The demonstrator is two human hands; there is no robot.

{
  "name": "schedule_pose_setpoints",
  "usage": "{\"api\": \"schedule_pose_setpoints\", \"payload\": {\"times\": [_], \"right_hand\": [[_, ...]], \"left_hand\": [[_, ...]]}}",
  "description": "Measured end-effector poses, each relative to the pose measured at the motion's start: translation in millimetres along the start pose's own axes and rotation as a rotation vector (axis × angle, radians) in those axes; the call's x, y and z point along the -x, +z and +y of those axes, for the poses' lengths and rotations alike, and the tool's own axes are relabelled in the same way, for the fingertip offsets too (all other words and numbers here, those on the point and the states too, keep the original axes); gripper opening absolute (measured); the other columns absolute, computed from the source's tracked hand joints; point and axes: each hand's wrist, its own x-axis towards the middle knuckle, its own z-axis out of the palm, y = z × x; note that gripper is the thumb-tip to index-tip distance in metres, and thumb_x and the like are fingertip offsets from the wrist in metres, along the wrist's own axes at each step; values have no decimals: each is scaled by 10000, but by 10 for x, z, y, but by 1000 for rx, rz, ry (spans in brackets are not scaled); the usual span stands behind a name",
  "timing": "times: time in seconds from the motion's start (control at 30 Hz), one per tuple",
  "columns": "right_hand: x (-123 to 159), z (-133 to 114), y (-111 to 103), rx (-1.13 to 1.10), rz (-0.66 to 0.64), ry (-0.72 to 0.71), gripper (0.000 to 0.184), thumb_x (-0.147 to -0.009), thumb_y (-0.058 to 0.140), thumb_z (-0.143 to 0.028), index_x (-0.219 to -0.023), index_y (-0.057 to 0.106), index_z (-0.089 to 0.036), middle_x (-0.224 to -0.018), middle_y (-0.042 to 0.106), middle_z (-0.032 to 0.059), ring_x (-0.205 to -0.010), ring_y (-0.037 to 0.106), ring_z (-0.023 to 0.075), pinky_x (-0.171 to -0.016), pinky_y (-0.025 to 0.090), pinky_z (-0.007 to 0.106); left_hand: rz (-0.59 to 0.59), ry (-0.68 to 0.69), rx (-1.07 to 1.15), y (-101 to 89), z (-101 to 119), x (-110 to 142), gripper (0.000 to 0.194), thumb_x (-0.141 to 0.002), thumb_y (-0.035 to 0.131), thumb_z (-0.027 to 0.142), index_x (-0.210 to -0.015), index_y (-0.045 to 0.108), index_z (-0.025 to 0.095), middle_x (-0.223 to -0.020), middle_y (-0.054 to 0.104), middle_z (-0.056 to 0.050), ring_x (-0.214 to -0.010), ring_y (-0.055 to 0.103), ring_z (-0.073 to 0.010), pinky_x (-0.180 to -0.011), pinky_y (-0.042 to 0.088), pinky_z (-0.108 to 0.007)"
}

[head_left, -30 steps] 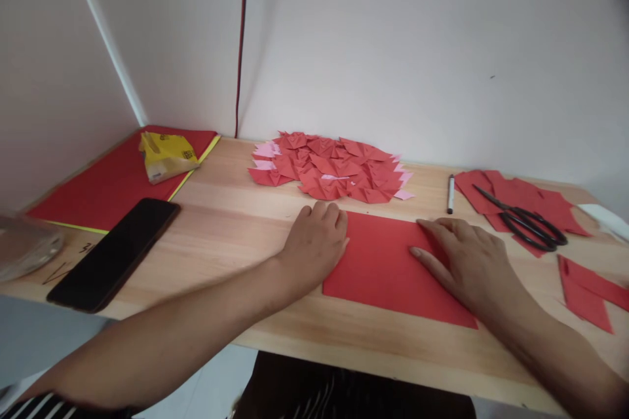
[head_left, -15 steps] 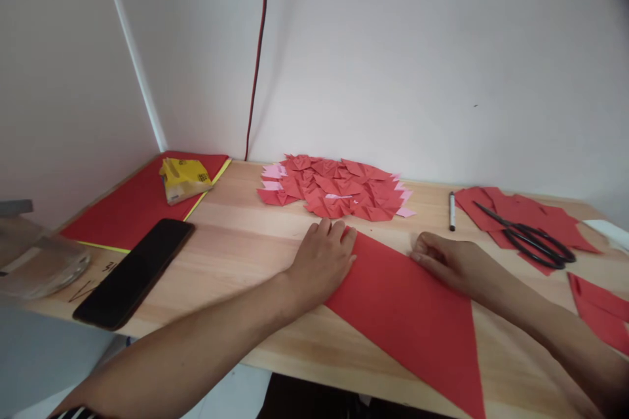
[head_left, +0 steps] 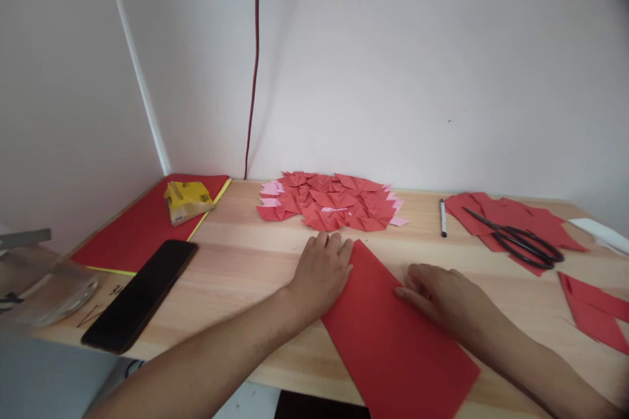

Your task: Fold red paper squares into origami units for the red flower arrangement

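Observation:
A sheet of red paper [head_left: 393,347] lies slanting across the front of the table, its near end cut off by the bottom of the view. My left hand [head_left: 324,275] rests on its far left edge, fingers bent and close together, holding it down. At the right long edge is my right hand [head_left: 437,294], with the fingers curled and the thumb pressed against the paper. Beyond the hands sits a layered cluster of folded red and pink paper pieces [head_left: 334,200].
To the right are a marker [head_left: 443,217], black-handled scissors [head_left: 521,239] on red paper pieces [head_left: 560,222], and folded red paper [head_left: 597,321]. On the left lie a phone [head_left: 142,294], a yellow packet [head_left: 189,201] on red sheets [head_left: 132,229], and a clear container [head_left: 54,294].
The red sheet has turned and looks narrower, its right edge now nearer the left one. My right hand has shifted left and slightly down; my left hand keeps its place on the paper.

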Motion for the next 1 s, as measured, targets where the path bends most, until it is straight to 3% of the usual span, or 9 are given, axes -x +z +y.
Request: {"api": "schedule_pose_setpoints", "payload": {"times": [0.2,0.37,0.5,0.63,0.73,0.8,0.9,1.0], "right_hand": [[36,34,55,-13,45,19,271,-873,509,-350,-632,476,-231,-595,610,24,-550,571,202,-519,301,282],[78,-84,-11,-9,21,58,251,-866,542,-440,-743,467,-233,-674,635,26,-614,599,226,-537,310,288],[85,-227,-29,48,-19,104,287,-828,587,-437,-676,458,-231,-672,637,51,-627,593,252,-556,301,303],[57,-232,14,-61,-52,95,291,-857,534,-385,-640,423,-227,-622,598,26,-563,544,200,-528,281,280],[41,-149,-7,-253,-2,26,320,-894,470,-375,-637,353,-226,-562,491,-23,-533,467,150,-518,289,259],[33,-81,-73,-390,92,7,347,-922,426,-415,-650,321,-227,-557,401,-45,-537,413,132,-523,300,249],[-1,8,-213,-519,289,66,375,-921,431,-479,-658,343,-227,-584,350,-49,-548,366,125,-531,304,252],[-72,54,-318,-601,411,112,387,-907,455,-507,-654,373,-226,-611,362,-43,-556,355,125,-536,300,263]], "left_hand": [[0,4,10,-13,-2,9,399,-910,498,302,-1278,482,150,-1149,545,-121,-1016,480,-266,-854,443,-410],[-12,0,-7,-31,12,14,390,-914,496,306,-1271,497,148,-1143,551,-120,-1010,491,-269,-846,450,-411],[4,-3,-27,-14,28,11,359,-924,471,268,-1260,511,150,-1138,555,-121,-1004,503,-265,-841,454,-410],[2,-22,27,-4,20,11,370,-919,470,235,-1279,500,158,-1149,563,-124,-1038,507,-267,-866,454,-431],[33,-45,244,-34,-19,4,409,-918,481,254,-1317,475,164,-1234,552,-130,-1126,489,-270,-959,431,-470],[125,-87,485,-66,-62,-14,445,-933,459,275,-1367,423,182,-1331,507,-132,-1218,457,-254,-1034,395,-474],[279,-251,882,-101,-133,-67,517,-957,419,330,-1446,286,228,-1422,434,-144,-1267,461,-221,-1032,424,-446],[302,-399,1209,-89,-179,-132,554,-953,432,356,-1454,233,228,-1439,419,-167,-1249,510,-204,-1006,454,-405]]}}
